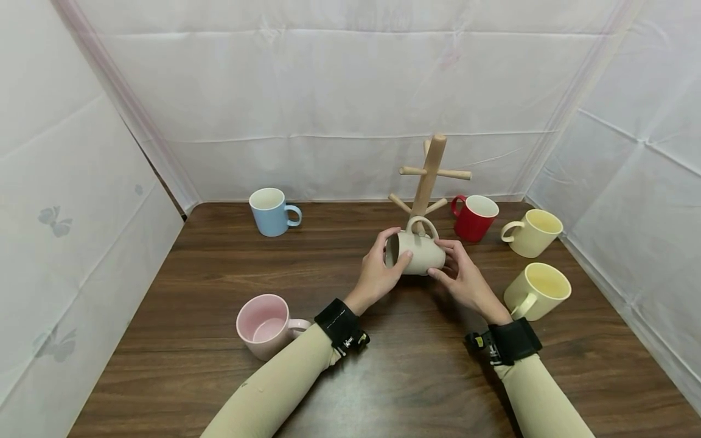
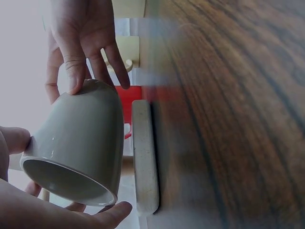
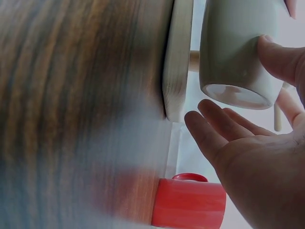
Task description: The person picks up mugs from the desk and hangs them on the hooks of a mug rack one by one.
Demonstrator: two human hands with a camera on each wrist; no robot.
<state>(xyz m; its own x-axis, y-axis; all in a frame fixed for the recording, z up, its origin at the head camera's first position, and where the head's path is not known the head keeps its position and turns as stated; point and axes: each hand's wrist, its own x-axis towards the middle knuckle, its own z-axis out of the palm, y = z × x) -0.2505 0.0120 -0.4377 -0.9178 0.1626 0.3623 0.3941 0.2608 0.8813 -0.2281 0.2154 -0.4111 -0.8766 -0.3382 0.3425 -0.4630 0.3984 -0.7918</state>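
A light grey mug [image 1: 423, 255] lies tipped on its side in the air, its mouth to the left and its handle upward. My left hand [image 1: 380, 272] grips it near the rim, thumb on the near side. At the bottom end my right hand [image 1: 465, 281] holds it between thumb and forefinger, while the other fingers [image 3: 207, 138] spread loosely below the base. Just behind the mug stands a wooden mug tree [image 1: 430, 173] with bare pegs; the handle overlaps its lower post. In the left wrist view the mug [image 2: 83, 133] is raised above the tree's flat foot [image 2: 145, 157].
A red mug [image 1: 473, 224] stands right of the tree, with a yellow mug [image 1: 528, 239] and another yellow mug [image 1: 527, 299] farther right. At the back left is a blue mug [image 1: 271, 217]. A pink mug [image 1: 263, 347] sits beside my left forearm. White sheeting [image 1: 328, 91] encloses the table.
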